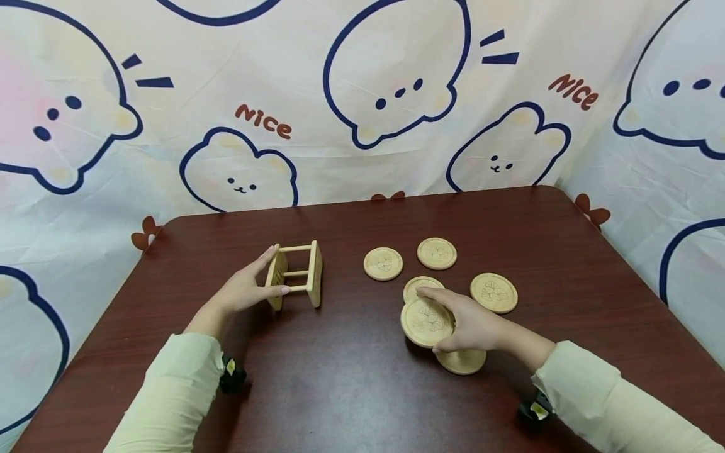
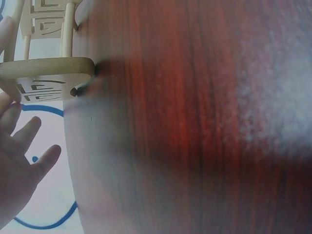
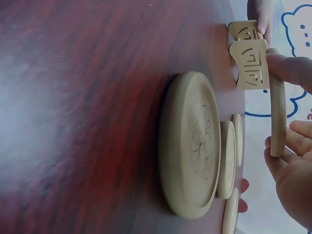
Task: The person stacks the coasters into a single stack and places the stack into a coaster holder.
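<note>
My left hand [image 1: 245, 290] holds the near-left panel of a small wooden coaster rack [image 1: 314, 277], thumb on one side and fingers on the other. The rack stands upright on the table; two cut-out side panels are joined by thin dowels. In the right wrist view, my right hand [image 3: 297, 165] pinches a round wooden coaster [image 3: 278, 114] by its edges, lifted off the table. The head view shows a carved flower on this coaster [image 1: 426, 322]. Below it, one coaster [image 1: 420, 284] and another coaster [image 1: 461, 363] are partly hidden by the held coaster and hand.
Further coasters lie flat around the right hand: a left one [image 1: 382, 263], a back one [image 1: 437, 253] and a right one [image 1: 494, 292]. The dark brown table [image 1: 317, 390] ends at a cloth backdrop [image 1: 334, 170] with cartoon bears.
</note>
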The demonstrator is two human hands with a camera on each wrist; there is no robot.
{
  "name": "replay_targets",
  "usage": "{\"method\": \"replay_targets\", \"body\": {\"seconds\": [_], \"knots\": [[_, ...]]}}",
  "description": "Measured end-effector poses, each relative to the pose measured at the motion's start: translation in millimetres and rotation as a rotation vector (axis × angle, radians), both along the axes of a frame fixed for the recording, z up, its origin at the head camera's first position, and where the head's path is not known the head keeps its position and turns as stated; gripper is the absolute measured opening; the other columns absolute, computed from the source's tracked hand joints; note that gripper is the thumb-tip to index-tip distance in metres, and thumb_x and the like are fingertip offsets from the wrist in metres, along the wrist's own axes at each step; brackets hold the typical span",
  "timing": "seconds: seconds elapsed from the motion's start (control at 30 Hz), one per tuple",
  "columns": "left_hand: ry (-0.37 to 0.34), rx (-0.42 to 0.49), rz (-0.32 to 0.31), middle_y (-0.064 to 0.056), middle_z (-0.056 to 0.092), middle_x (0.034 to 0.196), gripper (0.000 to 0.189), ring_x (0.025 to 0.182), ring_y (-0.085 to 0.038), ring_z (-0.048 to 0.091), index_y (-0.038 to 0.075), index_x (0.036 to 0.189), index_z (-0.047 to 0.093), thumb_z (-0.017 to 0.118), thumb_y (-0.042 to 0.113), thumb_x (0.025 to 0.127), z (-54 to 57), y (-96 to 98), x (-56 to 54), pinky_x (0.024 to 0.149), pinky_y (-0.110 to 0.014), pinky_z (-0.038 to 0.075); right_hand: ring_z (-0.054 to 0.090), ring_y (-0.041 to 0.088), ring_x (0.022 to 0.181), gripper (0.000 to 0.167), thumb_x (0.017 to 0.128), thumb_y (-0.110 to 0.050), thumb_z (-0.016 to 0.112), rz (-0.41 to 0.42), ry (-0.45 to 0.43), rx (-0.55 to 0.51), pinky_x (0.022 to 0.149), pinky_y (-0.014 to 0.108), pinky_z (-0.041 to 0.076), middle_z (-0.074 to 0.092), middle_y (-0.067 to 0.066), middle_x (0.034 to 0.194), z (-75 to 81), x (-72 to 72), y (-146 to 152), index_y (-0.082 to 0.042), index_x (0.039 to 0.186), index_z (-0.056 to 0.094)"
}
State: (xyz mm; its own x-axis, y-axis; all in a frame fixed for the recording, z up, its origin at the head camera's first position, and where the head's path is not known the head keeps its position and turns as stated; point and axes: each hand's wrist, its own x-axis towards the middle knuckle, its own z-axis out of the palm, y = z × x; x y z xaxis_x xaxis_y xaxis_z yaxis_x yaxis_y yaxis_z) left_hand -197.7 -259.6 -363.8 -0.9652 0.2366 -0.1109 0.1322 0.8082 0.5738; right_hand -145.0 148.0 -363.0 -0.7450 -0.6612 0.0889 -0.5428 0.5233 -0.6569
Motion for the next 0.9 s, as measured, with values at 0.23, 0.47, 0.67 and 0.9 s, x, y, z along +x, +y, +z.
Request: {"method": "replay_targets", "body": {"seconds": [0.23, 0.47, 0.67, 0.9], "knots": [[-0.005, -0.003, -0.001, -0.008, 0.010, 0.143, 0.094, 0.123, -0.038, 0.018, 0.023, 0.140, 0.007, 0.061, 0.053, 0.070, 1.4, 0.6, 1.2, 0.091, -0.056, 0.022, 0.035, 0.024, 0.115, 0.086, 0.057, -0.015, 0.078, -0.024, -0.017, -0.010, 0.092, 0.043, 0.028, 0.040, 0.012, 0.127, -4.6, 7.8, 15.2, -0.001, 0.130, 0.034], [-0.006, 0.000, -0.002, -0.007, 0.009, 0.143, 0.093, 0.124, -0.037, 0.018, 0.023, 0.140, 0.008, 0.061, 0.054, 0.070, 2.1, 0.8, 0.1, 0.091, -0.057, 0.021, 0.035, 0.021, 0.116, 0.086, 0.056, -0.015, 0.078, -0.059, 0.007, 0.007, 0.094, 0.029, 0.028, 0.040, 0.009, 0.129, -8.3, 14.8, 29.0, -0.001, 0.129, 0.036], [-0.015, 0.009, -0.003, -0.008, 0.010, 0.143, 0.094, 0.123, -0.038, 0.018, 0.023, 0.140, 0.007, 0.062, 0.053, 0.070, 2.3, 1.2, -0.2, 0.091, -0.057, 0.022, 0.034, 0.021, 0.117, 0.087, 0.055, -0.016, 0.078, -0.067, 0.011, 0.016, 0.094, 0.024, 0.026, 0.040, 0.009, 0.129, -9.6, 18.6, 36.4, -0.001, 0.129, 0.036], [-0.042, 0.020, 0.004, -0.006, 0.008, 0.143, 0.096, 0.125, -0.037, 0.015, 0.024, 0.140, 0.006, 0.062, 0.056, 0.068, 1.1, 1.3, -0.4, 0.092, -0.056, 0.019, 0.037, 0.020, 0.115, 0.085, 0.057, -0.019, 0.078, -0.065, 0.008, 0.042, 0.093, 0.025, 0.028, 0.041, 0.007, 0.128, -15.0, 22.3, 42.1, -0.002, 0.129, 0.036]]}}
